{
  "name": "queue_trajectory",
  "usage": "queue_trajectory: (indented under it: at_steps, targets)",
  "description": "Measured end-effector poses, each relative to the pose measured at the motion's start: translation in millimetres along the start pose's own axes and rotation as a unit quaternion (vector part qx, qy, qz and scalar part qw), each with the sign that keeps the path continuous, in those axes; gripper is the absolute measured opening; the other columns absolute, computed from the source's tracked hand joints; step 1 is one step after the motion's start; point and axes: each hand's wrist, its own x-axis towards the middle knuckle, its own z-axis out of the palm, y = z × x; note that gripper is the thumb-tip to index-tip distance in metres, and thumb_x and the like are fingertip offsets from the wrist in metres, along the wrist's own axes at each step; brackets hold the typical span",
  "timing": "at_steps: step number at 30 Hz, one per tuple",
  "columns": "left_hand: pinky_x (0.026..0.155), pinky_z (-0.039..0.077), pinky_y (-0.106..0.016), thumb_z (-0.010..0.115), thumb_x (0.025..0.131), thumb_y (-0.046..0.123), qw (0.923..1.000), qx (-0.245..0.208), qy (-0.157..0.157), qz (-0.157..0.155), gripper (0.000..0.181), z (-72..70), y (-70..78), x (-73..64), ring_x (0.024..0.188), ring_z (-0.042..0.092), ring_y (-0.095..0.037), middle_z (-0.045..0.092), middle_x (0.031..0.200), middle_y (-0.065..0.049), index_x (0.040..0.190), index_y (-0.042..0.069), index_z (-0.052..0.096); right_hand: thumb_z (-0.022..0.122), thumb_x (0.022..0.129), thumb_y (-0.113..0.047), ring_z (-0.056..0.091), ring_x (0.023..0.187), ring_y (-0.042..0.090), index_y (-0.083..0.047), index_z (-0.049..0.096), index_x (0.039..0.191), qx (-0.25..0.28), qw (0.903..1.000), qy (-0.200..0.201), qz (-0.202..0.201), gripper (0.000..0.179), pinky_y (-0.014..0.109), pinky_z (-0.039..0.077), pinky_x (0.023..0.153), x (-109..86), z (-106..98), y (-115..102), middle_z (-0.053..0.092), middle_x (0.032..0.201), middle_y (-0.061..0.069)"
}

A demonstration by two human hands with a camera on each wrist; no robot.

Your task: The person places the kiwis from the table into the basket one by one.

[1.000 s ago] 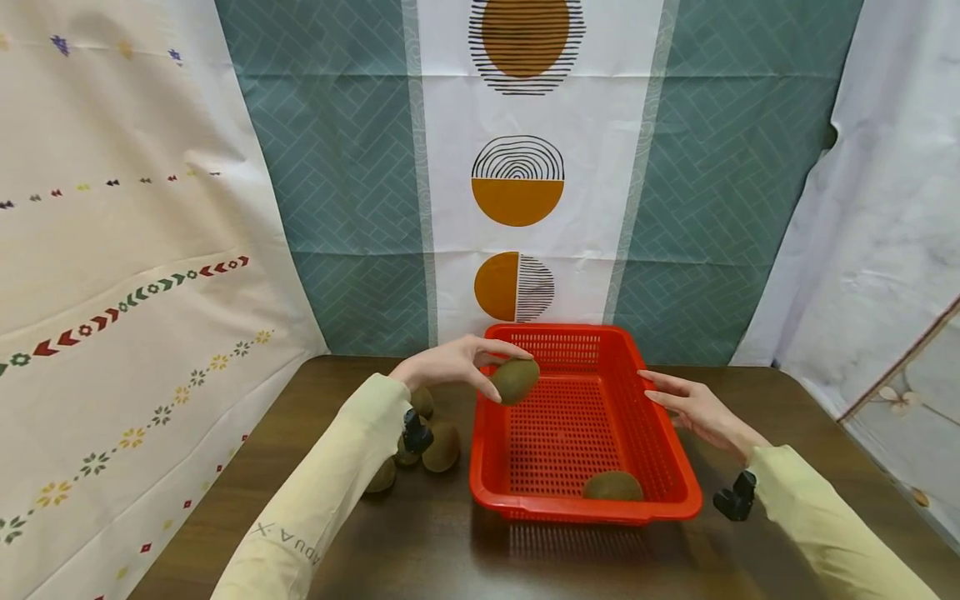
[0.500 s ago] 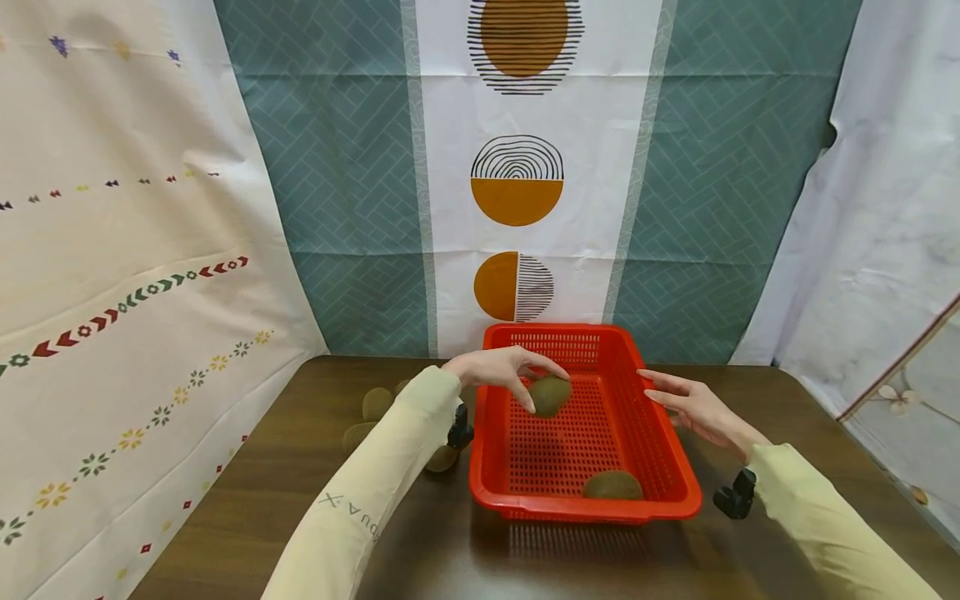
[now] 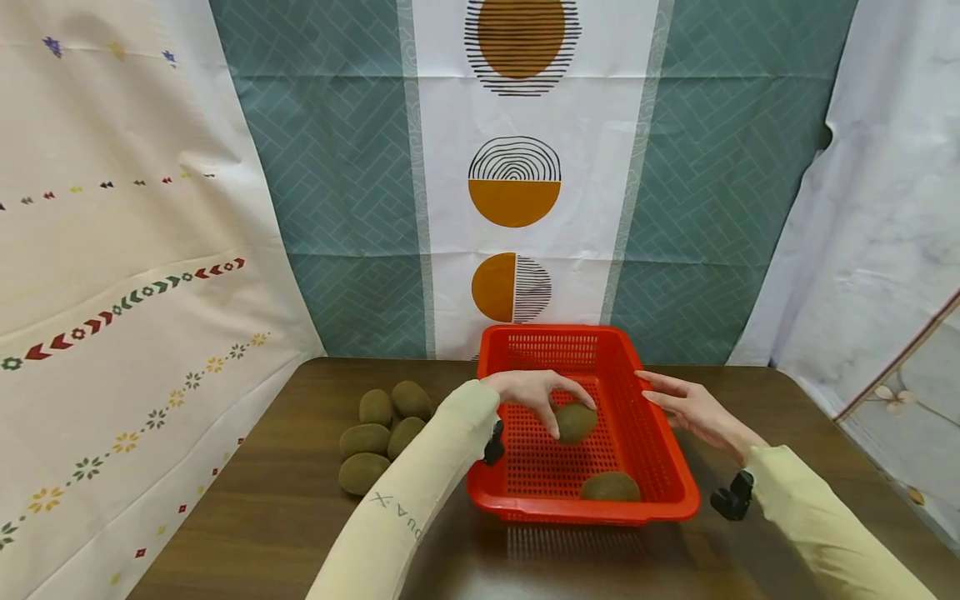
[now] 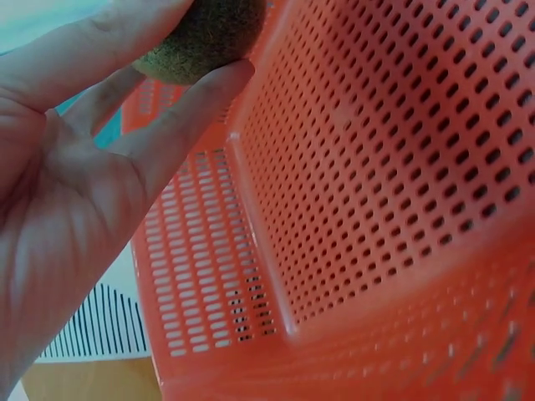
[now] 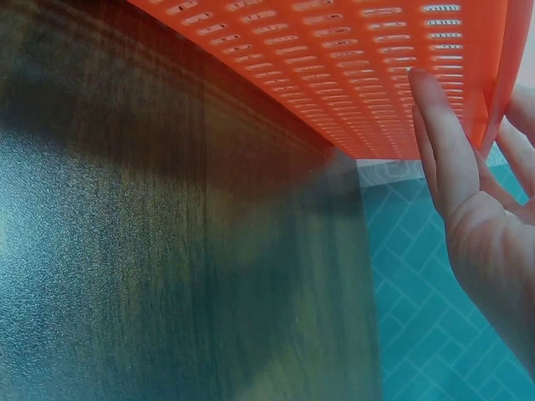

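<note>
My left hand pinches a brown, fuzzy kiwi between thumb and fingers, over the inside of a red plastic basket. In the left wrist view the held kiwi is cut off by the top edge, with the perforated basket floor beyond it. A second kiwi lies in the basket's near right part, partly hidden by the front rim. My right hand holds the basket's right side. The right wrist view shows one digit of that hand against the outer wall and others beyond the rim.
Several more kiwis lie grouped on the dark wooden table left of the basket, some partly behind the left sleeve. A patterned curtain hangs behind the table, with cloths at both sides.
My left hand has carried the kiwi rightward and lower, from the basket's left rim to over its middle. More kiwis on the table have come into sight. My right hand stays put.
</note>
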Motion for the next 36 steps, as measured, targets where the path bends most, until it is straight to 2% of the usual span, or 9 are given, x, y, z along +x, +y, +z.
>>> queue_trajectory:
  at_steps: [6,15,18,27,31,36]
  targets:
    - [0.079,0.045,-0.028,0.073,0.069,-0.005,0.9996,-0.018,-0.017,0.015,0.058,6.0,-1.2,11.3,0.102,0.046,-0.014,0.051,0.115,0.007,0.122,0.013,0.058,0.051,0.094,-0.015,0.046,0.114,0.029,-0.004,0.030,0.141,-0.002,1.0000,0.003,-0.001,0.052,0.048,0.044,0.081,0.4,0,0,0.029,0.139,0.021]
    - [0.083,0.042,-0.027,0.071,0.070,-0.007,0.9975,-0.018,-0.059,0.036,0.057,12.4,-8.4,26.2,0.105,0.043,-0.013,0.050,0.118,0.007,0.123,0.008,0.055,0.051,0.093,-0.014,0.047,0.112,0.030,-0.003,0.031,0.140,0.008,0.9999,0.009,0.001,0.052,0.049,0.043,0.080,0.6,2,-1,0.030,0.139,0.022]
    - [0.083,0.041,-0.026,0.071,0.070,-0.007,0.9970,-0.010,-0.064,0.042,0.057,14.7,-10.1,31.3,0.104,0.043,-0.011,0.050,0.118,0.006,0.123,0.008,0.055,0.052,0.093,-0.014,0.047,0.113,0.030,-0.003,0.030,0.140,0.008,0.9999,0.009,0.000,0.053,0.049,0.043,0.080,0.3,2,-2,0.028,0.139,0.022]
    - [0.090,0.036,-0.028,0.072,0.070,-0.008,0.9963,0.028,-0.068,0.043,0.058,24.2,-14.6,45.5,0.108,0.040,-0.005,0.047,0.122,0.008,0.123,0.008,0.056,0.050,0.094,-0.013,0.049,0.111,0.027,-0.002,0.029,0.140,0.006,0.9999,0.006,-0.006,0.052,0.048,0.044,0.080,-1.9,2,-2,0.026,0.140,0.024]
    - [0.090,0.036,-0.026,0.072,0.069,-0.008,0.9960,0.043,-0.071,0.031,0.058,26.8,-16.0,50.5,0.107,0.039,-0.004,0.047,0.122,0.010,0.122,0.011,0.057,0.050,0.094,-0.013,0.049,0.110,0.027,-0.002,0.030,0.140,0.006,0.9999,0.011,-0.003,0.052,0.048,0.044,0.080,-2.0,2,-1,0.028,0.139,0.023]
    - [0.088,0.037,-0.025,0.071,0.069,-0.010,0.9960,0.039,-0.078,0.018,0.057,30.0,-15.6,52.8,0.106,0.040,-0.005,0.047,0.122,0.008,0.121,0.009,0.057,0.051,0.093,-0.012,0.049,0.110,0.027,-0.003,0.032,0.140,0.026,0.9995,0.017,0.004,0.051,0.048,0.044,0.080,-0.8,3,0,0.030,0.139,0.021]
